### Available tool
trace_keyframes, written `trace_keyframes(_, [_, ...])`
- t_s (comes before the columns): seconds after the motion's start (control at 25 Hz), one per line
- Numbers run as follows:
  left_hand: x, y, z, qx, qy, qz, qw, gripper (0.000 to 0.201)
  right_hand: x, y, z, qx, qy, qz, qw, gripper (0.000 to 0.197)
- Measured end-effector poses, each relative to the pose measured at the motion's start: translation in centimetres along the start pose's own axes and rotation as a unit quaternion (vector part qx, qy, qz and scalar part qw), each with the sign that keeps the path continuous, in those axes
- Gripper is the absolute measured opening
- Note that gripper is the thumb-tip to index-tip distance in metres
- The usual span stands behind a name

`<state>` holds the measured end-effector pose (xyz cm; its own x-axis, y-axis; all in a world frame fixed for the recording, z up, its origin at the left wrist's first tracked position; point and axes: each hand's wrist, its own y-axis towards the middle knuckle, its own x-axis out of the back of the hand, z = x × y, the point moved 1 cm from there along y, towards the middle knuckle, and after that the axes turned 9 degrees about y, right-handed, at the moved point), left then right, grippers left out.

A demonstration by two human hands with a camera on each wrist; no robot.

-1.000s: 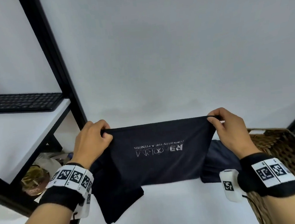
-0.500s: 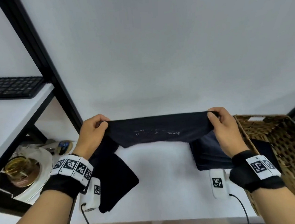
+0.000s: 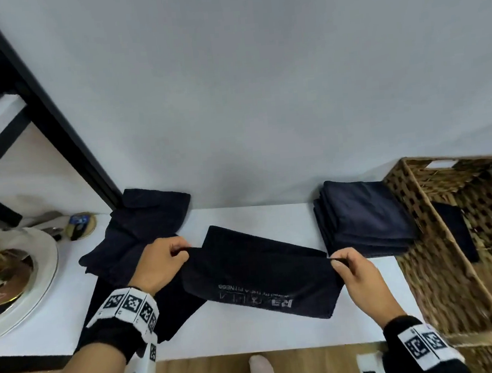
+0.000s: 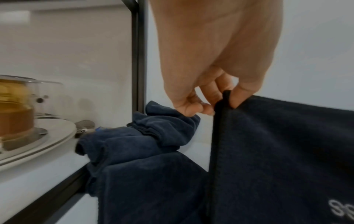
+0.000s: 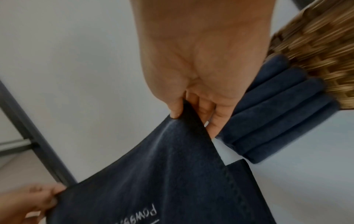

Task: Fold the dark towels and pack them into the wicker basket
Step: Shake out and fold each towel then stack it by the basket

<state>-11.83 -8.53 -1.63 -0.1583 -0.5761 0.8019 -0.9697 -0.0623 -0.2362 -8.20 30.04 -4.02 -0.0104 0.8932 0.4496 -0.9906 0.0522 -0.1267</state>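
White table (image 3: 281,332), wicker basket (image 3: 454,272) holding one dark cloth (image 3: 457,233) — left hand (image 3: 159,265), right hand (image 3: 356,274) pinching towel (image 3: 261,277) corners.

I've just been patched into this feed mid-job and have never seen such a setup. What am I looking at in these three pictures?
No machine: a person works bare-handed, wearing cameras. The wide picture is from the head camera; the two close ones look along each wrist.

The left hand and right hand each pinch a corner of one dark towel with lettering, partly laid on the white table.

At the left lies a heap of unfolded towels. At the right, a stack of folded towels sits beside the wicker basket, which has something dark inside. A white plate with glassware stands far left.
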Motion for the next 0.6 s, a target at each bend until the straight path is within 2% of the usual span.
trace_keyframes(0.08, [-2.0,3.2,0.0,0.004,0.038,-0.014,0.999,0.026,-1.0,2.0,-1.0,-0.012,-0.099,-0.013,0.995,0.013])
trace_keyframes(0.16, [-4.5,7.1,-0.1,0.017,0.037,-0.015,0.999,0.027,-2.3,4.3,-1.7,-0.028,-0.214,0.000,0.976,0.002])
trace_keyframes(0.28, [-8.7,11.5,-0.7,0.029,0.013,0.006,0.999,0.028,-4.4,6.8,-3.3,-0.094,-0.366,0.087,0.922,0.024])
trace_keyframes(0.36, [-11.2,12.5,-1.1,0.024,0.054,0.031,0.998,0.036,-5.6,7.5,-4.2,-0.111,-0.432,0.102,0.889,0.040])
trace_keyframes(0.44, [-12.5,11.6,-1.9,-0.025,0.121,0.033,0.992,0.045,-7.0,7.5,-4.2,-0.031,-0.456,0.067,0.887,0.053])
trace_keyframes(0.48, [-12.9,10.8,-2.2,-0.073,0.149,0.041,0.985,0.044,-7.6,7.8,-4.2,0.020,-0.453,0.059,0.889,0.055])
trace_keyframes(0.52, [-13.3,9.7,-2.6,-0.131,0.188,0.076,0.970,0.046,-8.2,8.3,-4.6,0.066,-0.442,0.049,0.893,0.053])
trace_keyframes(0.6, [-14.3,7.5,-2.7,-0.217,0.317,0.168,0.908,0.058,-8.9,9.3,-5.5,0.095,-0.405,0.078,0.906,0.042])
